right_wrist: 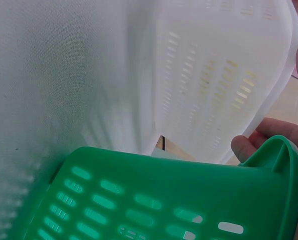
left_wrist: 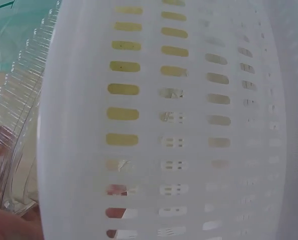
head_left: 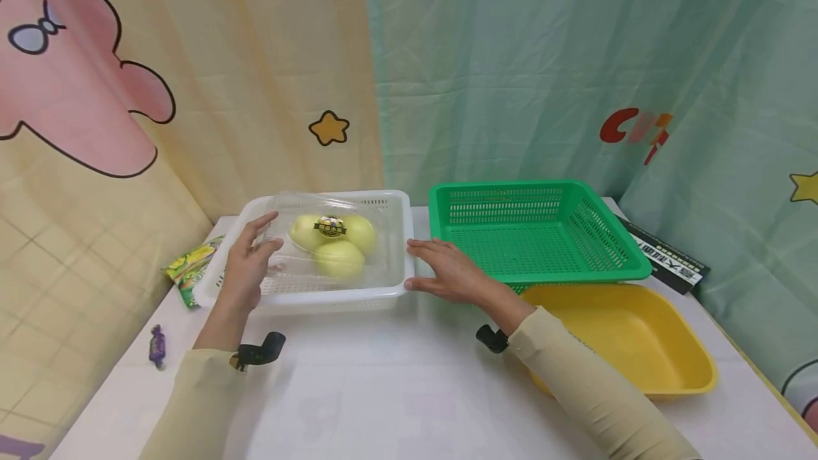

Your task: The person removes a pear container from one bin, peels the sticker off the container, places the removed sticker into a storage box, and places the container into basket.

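Observation:
A white perforated basket [head_left: 358,297] stands on the table. Over it lies a clear plastic box [head_left: 377,268] with a black-and-gold label and yellow-green round fruits [head_left: 339,260] showing through. My left hand [head_left: 246,261] holds the box's left end between thumb and fingers; in the left wrist view the ribbed side of the box rises above the basket rim. At the basket's right rim, my right hand [head_left: 447,272] rests its fingertips and thumb, spread apart with fingers fairly straight. The right wrist view has a fingertip [right_wrist: 243,149] right at that rim.
A green perforated basket [head_left: 511,279] stands at the right, with a yellow basin [head_left: 639,339] in front of it, partly behind the right sleeve. Farther right lies a black printed box [head_left: 667,258]. On the left are a green-yellow snack packet [head_left: 192,265] and a purple-wrapped candy [head_left: 157,346].

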### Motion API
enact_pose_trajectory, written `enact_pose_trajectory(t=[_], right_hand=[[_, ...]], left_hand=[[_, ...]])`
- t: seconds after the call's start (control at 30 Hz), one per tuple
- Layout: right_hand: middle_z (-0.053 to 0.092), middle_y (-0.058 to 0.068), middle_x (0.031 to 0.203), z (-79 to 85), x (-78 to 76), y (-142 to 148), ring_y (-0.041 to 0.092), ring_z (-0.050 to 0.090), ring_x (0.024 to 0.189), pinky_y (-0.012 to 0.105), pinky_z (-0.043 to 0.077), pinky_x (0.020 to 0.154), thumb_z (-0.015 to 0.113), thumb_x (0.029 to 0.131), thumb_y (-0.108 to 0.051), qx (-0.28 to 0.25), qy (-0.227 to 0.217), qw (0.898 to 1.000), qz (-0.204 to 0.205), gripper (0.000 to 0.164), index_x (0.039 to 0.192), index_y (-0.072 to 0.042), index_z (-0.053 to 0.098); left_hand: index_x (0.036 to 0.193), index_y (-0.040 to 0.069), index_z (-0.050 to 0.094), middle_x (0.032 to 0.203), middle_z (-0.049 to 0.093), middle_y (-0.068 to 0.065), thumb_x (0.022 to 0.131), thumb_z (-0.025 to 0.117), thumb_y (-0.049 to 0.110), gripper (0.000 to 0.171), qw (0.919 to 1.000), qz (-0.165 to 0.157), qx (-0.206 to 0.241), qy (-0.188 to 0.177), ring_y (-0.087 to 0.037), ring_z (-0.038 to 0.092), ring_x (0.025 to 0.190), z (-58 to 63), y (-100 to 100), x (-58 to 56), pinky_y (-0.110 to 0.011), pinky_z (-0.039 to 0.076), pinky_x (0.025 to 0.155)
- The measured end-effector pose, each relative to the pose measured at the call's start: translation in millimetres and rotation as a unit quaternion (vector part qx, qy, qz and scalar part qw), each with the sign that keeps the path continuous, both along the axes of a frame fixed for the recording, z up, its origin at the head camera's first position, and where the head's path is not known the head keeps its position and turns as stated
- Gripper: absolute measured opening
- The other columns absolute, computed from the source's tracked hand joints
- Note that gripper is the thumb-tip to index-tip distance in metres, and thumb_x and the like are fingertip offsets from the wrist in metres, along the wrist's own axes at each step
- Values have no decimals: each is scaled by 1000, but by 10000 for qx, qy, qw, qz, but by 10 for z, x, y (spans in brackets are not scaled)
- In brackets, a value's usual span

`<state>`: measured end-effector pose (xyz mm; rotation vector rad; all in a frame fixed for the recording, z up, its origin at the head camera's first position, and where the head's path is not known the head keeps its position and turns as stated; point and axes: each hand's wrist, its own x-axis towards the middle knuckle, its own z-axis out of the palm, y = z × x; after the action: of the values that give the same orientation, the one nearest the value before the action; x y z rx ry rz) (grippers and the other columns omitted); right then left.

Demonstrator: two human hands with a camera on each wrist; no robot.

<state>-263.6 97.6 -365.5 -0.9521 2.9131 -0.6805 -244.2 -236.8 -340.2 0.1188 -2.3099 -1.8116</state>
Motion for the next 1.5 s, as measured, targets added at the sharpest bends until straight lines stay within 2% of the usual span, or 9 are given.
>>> enact_pose_trajectory(t=[0.07,0.2,0.37,0.43,0.53,0.7,0.9,1.23,1.5], right_hand=[[37,3,152,0,1,0,25,33,141,48,22,118,65,85,-46,-1,-5,10000,2,72,143,-12,40],[37,3,152,1,1,-1,25,33,141,48,22,118,65,85,-46,-3,-14,10000,10,72,143,-11,40],[37,3,152,4,3,-1,25,33,141,48,23,118,65,85,-45,-18,1,10000,9,72,143,-11,40],[37,3,152,8,7,-1,25,33,141,48,23,118,65,85,-45,-15,3,10000,-1,72,143,-12,40],[37,3,152,12,10,-3,25,33,141,48,22,118,65,84,-46,-18,-7,10000,-1,73,143,-11,40],[37,4,152,20,10,-9,26,33,141,48,22,118,65,84,-46,-11,-16,10000,-9,73,143,-11,40],[37,3,152,26,10,-9,25,33,141,48,22,118,65,85,-46,22,-3,10000,-32,73,144,-11,40],[38,4,151,20,9,-3,25,33,141,48,23,118,64,85,-46,63,-9,10000,-2,73,143,-10,40],[37,4,152,18,8,-7,25,32,142,48,21,118,64,85,-46,54,-54,10000,-26,73,144,-11,40]], left_hand=[[144,34,37,160,15,0,97,46,16,51,9998,155,113,-54,-33,17,144,22,2,15,-51,40,101],[142,36,40,159,15,3,96,47,16,50,9979,496,375,-186,-26,21,141,86,13,46,-39,43,97],[141,34,42,159,18,2,95,48,12,51,9951,733,653,-136,-22,23,136,159,21,75,-21,47,72],[141,34,42,159,17,2,95,47,12,51,9942,756,752,-121,-24,19,139,187,22,94,-20,48,70],[140,35,43,158,17,0,95,47,11,51,9918,787,998,-109,-25,27,136,229,27,127,-20,52,65],[138,32,46,154,22,-4,94,47,8,50,9865,827,1413,52,-15,42,115,299,55,194,-21,54,59],[139,29,46,147,30,-4,95,48,6,50,9824,651,1736,233,-11,51,101,374,78,293,-24,56,60],[143,26,40,156,16,-7,96,47,6,51,9803,165,1930,395,-10,43,108,479,81,481,-27,57,65],[142,25,40,150,26,-4,95,52,9,51,9752,-159,2118,627,-11,50,108,535,53,618,-30,58,66]])
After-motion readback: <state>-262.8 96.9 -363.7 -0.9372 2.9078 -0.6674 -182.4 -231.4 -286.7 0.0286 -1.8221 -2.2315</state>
